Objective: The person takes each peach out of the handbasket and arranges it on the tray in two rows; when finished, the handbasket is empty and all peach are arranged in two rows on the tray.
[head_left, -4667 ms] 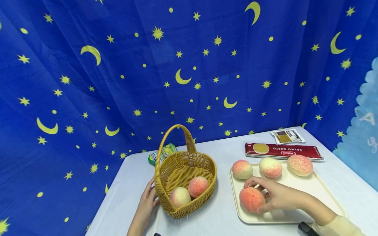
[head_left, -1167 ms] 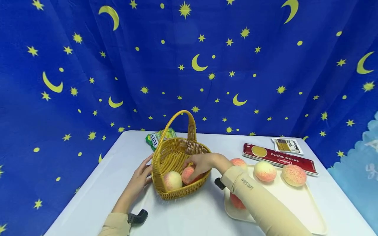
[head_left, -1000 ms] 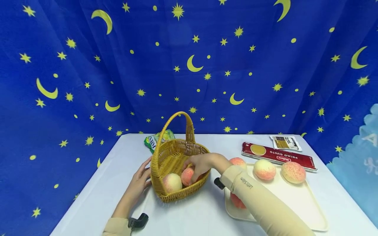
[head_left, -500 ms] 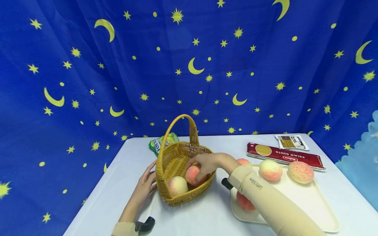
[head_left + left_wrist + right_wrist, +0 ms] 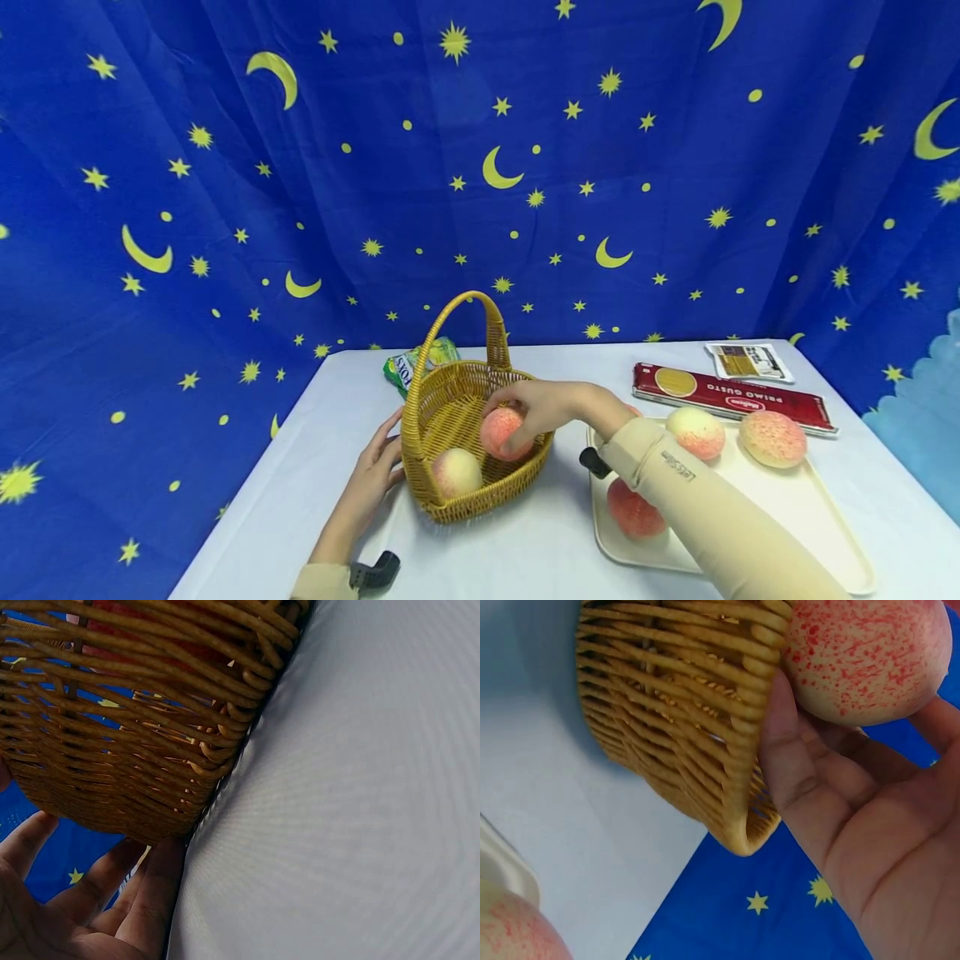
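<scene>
A heart-shaped wicker basket (image 5: 420,492) with a tall handle stands left of the table's middle. My left hand (image 5: 375,475) rests against its left side, fingers extended; the left wrist view shows the fingertips touching the wicker (image 5: 127,750). Inside the basket lies a pale peach (image 5: 457,473). My right hand (image 5: 543,404) holds a redder peach (image 5: 500,432) between thumb and fingers at the basket's right side. The right wrist view shows that speckled peach (image 5: 866,660) at rim height, fingers curled under it.
A cream tray (image 5: 832,533) on the right bears a red peach (image 5: 636,510), a yellow-pink one (image 5: 696,433) and a large one (image 5: 772,439); another is mostly behind the sleeve. Behind are a red pasta packet (image 5: 735,398), a white sachet (image 5: 750,362) and a green bag (image 5: 442,353).
My right hand has released the red peach on the tray, moved left into the basket and gripped the peach there. That peach has risen slightly. My left hand stays at the basket.
</scene>
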Demonstrator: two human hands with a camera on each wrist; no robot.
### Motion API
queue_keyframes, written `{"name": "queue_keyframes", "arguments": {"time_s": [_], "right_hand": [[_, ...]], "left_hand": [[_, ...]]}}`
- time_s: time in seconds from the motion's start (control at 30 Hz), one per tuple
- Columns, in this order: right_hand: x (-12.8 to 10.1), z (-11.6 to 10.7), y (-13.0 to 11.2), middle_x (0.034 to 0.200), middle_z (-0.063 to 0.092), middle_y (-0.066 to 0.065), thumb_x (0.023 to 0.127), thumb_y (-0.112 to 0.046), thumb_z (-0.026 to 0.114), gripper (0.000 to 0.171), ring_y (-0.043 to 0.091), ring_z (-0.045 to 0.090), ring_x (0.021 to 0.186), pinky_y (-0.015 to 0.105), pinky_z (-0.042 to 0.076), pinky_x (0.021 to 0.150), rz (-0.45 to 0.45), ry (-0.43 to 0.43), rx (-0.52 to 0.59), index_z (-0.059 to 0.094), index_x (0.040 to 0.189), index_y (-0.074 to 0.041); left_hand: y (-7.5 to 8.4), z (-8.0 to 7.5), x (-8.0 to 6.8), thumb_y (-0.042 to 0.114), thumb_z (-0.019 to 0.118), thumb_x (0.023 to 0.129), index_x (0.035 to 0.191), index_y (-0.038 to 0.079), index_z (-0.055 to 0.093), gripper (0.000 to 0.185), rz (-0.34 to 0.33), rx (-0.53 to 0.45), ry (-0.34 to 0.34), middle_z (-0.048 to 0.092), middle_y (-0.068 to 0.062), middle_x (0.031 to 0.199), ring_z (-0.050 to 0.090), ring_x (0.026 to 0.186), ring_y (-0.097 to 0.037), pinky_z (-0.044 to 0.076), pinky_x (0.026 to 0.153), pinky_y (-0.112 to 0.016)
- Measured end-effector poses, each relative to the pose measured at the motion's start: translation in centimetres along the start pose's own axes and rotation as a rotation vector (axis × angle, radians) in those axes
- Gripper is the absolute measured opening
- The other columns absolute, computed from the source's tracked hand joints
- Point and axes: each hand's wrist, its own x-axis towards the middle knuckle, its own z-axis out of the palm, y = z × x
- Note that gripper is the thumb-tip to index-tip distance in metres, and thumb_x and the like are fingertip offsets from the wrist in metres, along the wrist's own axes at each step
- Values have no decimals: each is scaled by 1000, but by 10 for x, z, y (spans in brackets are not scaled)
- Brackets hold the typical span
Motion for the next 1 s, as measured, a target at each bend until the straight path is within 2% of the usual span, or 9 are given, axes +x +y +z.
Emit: {"name": "queue_keyframes", "arguments": {"time_s": [0.3, 0.57, 0.7, 0.83, 1.0], "right_hand": [[-20, -12, 4, 127, 72, -1, 85, -33, 87, 64, 14, 70, 107, 34, 61, 94, -36, 54, 44, 65, 143, -17], [-44, -22, 13, 124, 71, 3, 89, -33, 87, 61, 16, 70, 101, 34, 61, 88, -44, 122, 53, 64, 143, -16], [-59, -26, 18, 123, 71, 7, 90, -30, 86, 57, 20, 70, 99, 36, 61, 88, -45, 145, 71, 64, 141, -17], [-78, -30, 23, 125, 72, 6, 90, -30, 85, 57, 22, 69, 108, 39, 60, 93, -42, 180, 90, 63, 142, -19], [-105, -33, 34, 126, 73, 4, 92, -35, 85, 55, 20, 70, 113, 38, 59, 98, -15, 242, 58, 63, 141, -24]], "left_hand": [[0, 0, 0, 44, 53, 113, 168, 39, 33, 59, 0, -3, 3, 52, -10, 165, 50, 152, -31, 49, 121, -57], [1, 0, 0, 47, 55, 111, 167, 39, 33, 61, -10, -11, -7, 37, -8, 174, 47, 154, -32, 49, 121, -56], [1, 0, 0, 48, 56, 110, 168, 39, 34, 62, -12, -13, -4, 38, -10, 174, 47, 154, -33, 48, 122, -57], [1, 0, 1, 49, 56, 110, 168, 39, 33, 63, -16, -10, -3, 39, -11, 173, 47, 154, -33, 48, 122, -57], [1, 0, 1, 49, 55, 111, 168, 39, 33, 62, -22, -5, 4, 47, -10, 168, 50, 152, -32, 51, 119, -54]]}}
